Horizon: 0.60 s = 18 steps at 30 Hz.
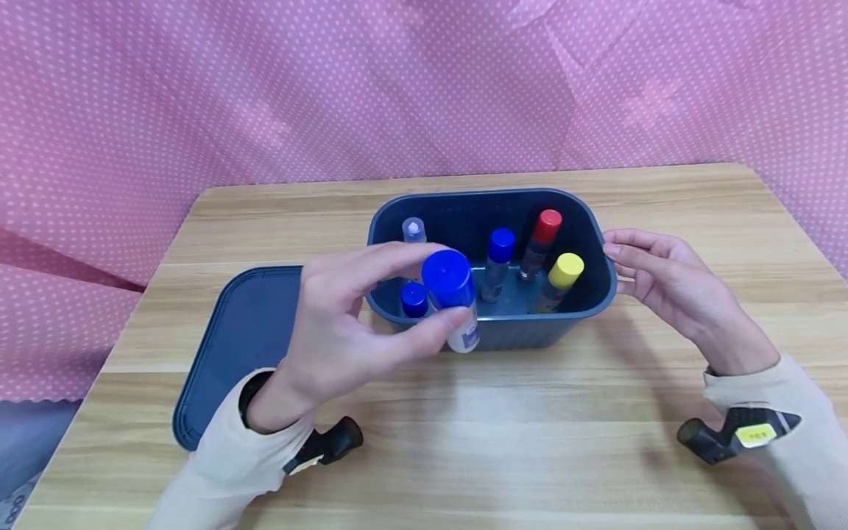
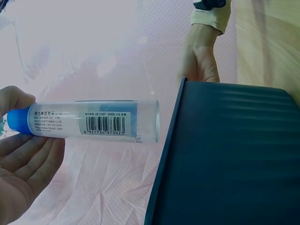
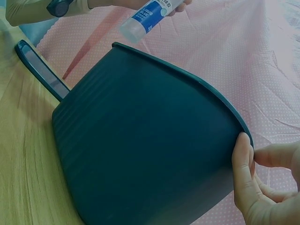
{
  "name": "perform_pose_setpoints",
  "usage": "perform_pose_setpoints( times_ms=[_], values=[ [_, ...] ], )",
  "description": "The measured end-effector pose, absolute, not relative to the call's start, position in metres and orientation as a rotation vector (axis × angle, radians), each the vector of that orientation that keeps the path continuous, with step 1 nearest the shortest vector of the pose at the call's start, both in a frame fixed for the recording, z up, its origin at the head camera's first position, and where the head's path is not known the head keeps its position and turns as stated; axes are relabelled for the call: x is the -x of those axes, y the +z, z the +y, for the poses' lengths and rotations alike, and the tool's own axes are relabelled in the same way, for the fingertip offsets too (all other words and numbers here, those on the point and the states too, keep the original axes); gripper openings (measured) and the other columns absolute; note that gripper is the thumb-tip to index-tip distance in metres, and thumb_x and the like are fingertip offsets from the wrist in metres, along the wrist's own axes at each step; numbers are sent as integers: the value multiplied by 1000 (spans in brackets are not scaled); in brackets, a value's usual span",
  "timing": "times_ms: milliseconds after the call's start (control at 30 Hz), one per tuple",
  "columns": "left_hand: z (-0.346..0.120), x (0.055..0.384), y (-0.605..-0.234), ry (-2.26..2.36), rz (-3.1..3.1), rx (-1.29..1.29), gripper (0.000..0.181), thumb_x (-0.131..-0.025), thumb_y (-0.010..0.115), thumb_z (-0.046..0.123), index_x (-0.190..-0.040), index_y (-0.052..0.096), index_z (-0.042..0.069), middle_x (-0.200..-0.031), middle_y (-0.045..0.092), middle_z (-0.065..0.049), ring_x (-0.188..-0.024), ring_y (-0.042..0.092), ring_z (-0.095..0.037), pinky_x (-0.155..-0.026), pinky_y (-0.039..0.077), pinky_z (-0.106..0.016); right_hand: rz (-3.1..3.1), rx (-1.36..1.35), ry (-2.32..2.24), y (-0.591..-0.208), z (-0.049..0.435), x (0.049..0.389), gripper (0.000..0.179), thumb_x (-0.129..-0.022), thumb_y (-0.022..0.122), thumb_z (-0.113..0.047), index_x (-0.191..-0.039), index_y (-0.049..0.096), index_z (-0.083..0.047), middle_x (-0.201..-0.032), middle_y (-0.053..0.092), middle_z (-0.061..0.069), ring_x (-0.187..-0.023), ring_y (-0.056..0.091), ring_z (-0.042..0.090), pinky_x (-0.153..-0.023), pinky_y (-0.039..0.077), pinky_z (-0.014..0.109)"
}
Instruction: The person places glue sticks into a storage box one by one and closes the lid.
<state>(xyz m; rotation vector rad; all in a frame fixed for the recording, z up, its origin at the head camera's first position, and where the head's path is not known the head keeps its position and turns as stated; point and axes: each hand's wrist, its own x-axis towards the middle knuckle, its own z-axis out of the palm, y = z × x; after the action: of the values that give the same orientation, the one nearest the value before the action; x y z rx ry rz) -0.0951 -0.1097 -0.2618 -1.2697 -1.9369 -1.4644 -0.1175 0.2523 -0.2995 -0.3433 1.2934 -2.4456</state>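
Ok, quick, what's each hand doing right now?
Left hand: closed, holding a blue-capped, clear cylindrical plastic tube.
Right hand: open, touching the dark blue, rounded rectangular plastic bin.

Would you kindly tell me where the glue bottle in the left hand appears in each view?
Head: glue bottle near centre.
Left wrist: glue bottle at left, horizontal, cap leftmost.
Right wrist: glue bottle at top, tilted, partly cut off.
Shared landmark: the dark blue bin.

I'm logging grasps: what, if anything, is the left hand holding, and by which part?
The left hand holds a liquid glue bottle at its blue-capped end, leaving the clear bottom end free.
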Motion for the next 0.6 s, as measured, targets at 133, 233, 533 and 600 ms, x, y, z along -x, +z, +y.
perform_pose_setpoints(
  times_ms=[133,233,533,600],
  values=[
    [-118,107,-281,-1481,-1942,1274,68,-62,92,15,-124,64,9,-113,69,-6,-99,68,-25,-84,56,-41,1282,330,-2446,-300,253,117,29,-99,37,10,-111,63,8,-105,67,13,-92,68,22,-77,58,33],
    [-115,99,-262,-1480,-1942,1260,61,-65,89,11,-121,66,8,-109,71,-6,-96,69,-24,-81,57,-41,1277,324,-2447,-300,253,117,29,-99,36,10,-111,63,8,-104,67,13,-92,68,22,-77,57,33],
    [-104,79,-210,-1529,-1916,1211,39,-72,79,-3,-108,66,-8,-99,72,-12,-90,70,-25,-79,58,-39,1271,331,-2437,-300,254,118,30,-100,36,10,-111,63,7,-106,67,13,-93,68,22,-78,57,33],
    [-104,81,-209,-1517,-1923,1206,39,-72,79,-3,-109,65,-9,-99,72,-12,-90,70,-24,-79,58,-39,1263,330,-2438,-300,253,118,30,-100,35,10,-111,63,8,-106,67,13,-93,68,22,-77,57,33]
  ],
)
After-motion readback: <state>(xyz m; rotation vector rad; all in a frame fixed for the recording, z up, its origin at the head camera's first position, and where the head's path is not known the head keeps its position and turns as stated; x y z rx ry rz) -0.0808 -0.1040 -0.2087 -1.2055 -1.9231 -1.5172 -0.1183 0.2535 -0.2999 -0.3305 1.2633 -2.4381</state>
